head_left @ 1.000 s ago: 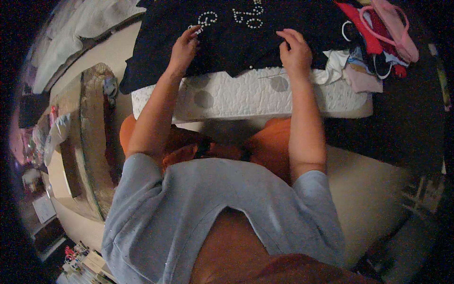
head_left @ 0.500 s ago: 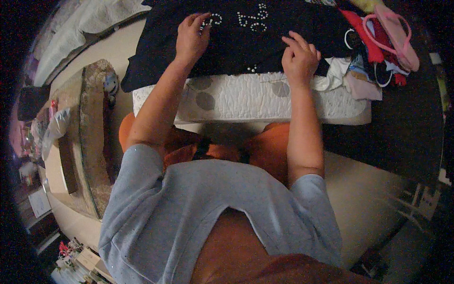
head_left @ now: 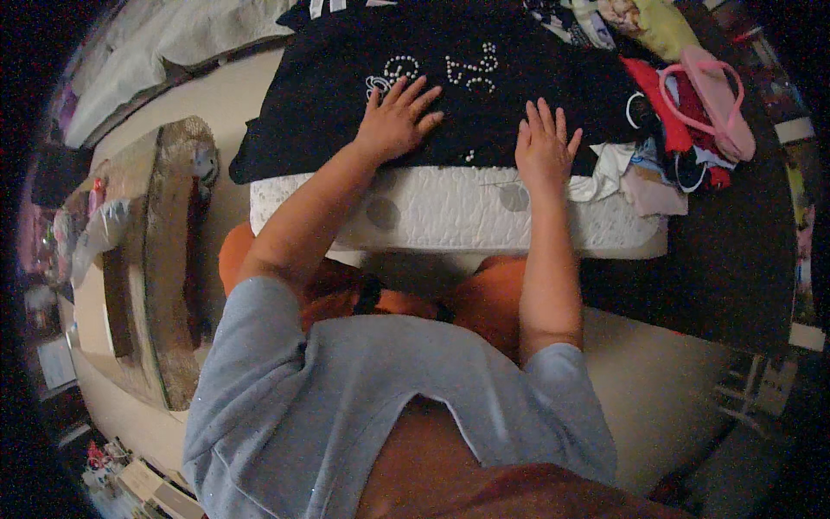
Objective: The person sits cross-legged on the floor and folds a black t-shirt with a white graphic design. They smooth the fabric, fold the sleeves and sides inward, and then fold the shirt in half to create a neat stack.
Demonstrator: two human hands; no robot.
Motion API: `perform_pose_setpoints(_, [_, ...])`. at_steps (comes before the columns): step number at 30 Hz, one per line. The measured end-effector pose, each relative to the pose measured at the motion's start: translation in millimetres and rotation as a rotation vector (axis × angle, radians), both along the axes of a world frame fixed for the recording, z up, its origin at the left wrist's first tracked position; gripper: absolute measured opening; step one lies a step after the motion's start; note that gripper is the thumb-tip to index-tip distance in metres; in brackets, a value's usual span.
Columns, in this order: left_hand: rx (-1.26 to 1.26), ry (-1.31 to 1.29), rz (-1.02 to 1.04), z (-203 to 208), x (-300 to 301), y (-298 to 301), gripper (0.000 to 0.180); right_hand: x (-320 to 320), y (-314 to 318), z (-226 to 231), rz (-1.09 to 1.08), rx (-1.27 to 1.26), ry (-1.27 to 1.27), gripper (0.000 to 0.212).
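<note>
A black garment (head_left: 303, 121) with rows of white bead-like decoration (head_left: 471, 67) lies spread over a white quilted mattress (head_left: 441, 208). My left hand (head_left: 398, 119) rests on the cloth with fingers spread, just below the beaded pattern. On the right part of the same cloth, my right hand (head_left: 545, 149) lies flat with its fingers stretched out. Neither hand holds anything. My left fingertips touch or partly cover the lower edge of the decoration.
Right of the garment is a pile of clothes with red cloth (head_left: 650, 93) and a pink strapped item (head_left: 718, 104). A yellow cloth (head_left: 657, 30) lies farther back. To the left stands a worn brown board-like piece (head_left: 173, 259); a pale quilted cover (head_left: 164, 60) is at the far left.
My left hand has moved right and nearer, its bent fingers now spread flat on the cloth. My right hand has flattened too. The view has shifted, showing more at the far side.
</note>
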State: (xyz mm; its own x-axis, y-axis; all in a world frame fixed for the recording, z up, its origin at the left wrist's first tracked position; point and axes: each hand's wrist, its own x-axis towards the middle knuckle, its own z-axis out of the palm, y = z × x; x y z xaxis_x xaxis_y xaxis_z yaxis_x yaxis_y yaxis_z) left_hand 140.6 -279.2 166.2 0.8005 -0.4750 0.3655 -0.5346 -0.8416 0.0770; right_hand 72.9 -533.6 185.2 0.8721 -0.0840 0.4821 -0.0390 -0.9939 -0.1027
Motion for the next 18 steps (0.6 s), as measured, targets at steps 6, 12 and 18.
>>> perform_pose_setpoints(6, [-0.104,-0.138,-0.167,7,-11,1,0.058,-4,27,26,0.09,-0.015,-0.181,0.04])
perform_pose_setpoints(12, [-0.002,-0.015,-0.124,-6,-7,0,0.056,-1,24,-4,0.1,-0.028,0.021,0.041])
perform_pose_setpoints(18, [0.072,0.026,0.012,-1,-2,6,0.053,-2,15,-5,0.029,-0.044,-0.004,0.042])
